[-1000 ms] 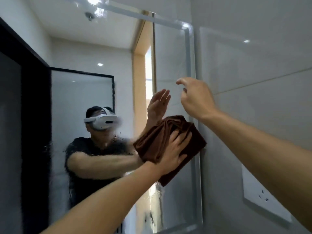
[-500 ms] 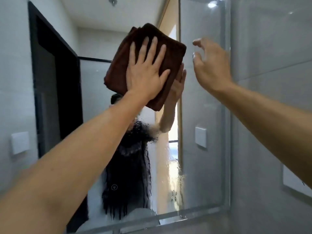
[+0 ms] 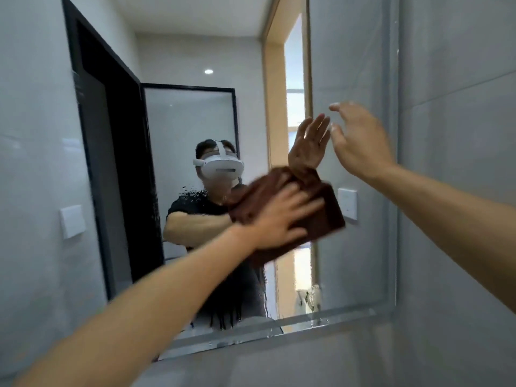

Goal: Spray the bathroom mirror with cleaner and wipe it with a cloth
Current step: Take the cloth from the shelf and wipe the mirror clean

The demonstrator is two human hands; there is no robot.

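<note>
The wall mirror [image 3: 351, 65] fills most of the head view, with wet streaks of cleaner low in its middle. A folded brown cloth [image 3: 326, 216] lies flat against the glass at mid-height. My left hand [image 3: 282, 216] presses on the cloth with its fingers spread and straight; it is blurred by motion. My right hand [image 3: 360, 141] is up to the right, fingers relaxed and apart, its fingertips at the glass near the mirror's right side, holding nothing. No spray bottle is in sight.
The mirror's frosted border [image 3: 391, 163] runs down the right side and along the bottom edge [image 3: 251, 333]. Grey wall tiles [image 3: 460, 65] lie to the right. The glass reflects a person, a dark door frame and a white wall switch.
My left hand has swept the cloth down the glass from high up to mid-height and to the right. My right hand stays near the mirror's right edge.
</note>
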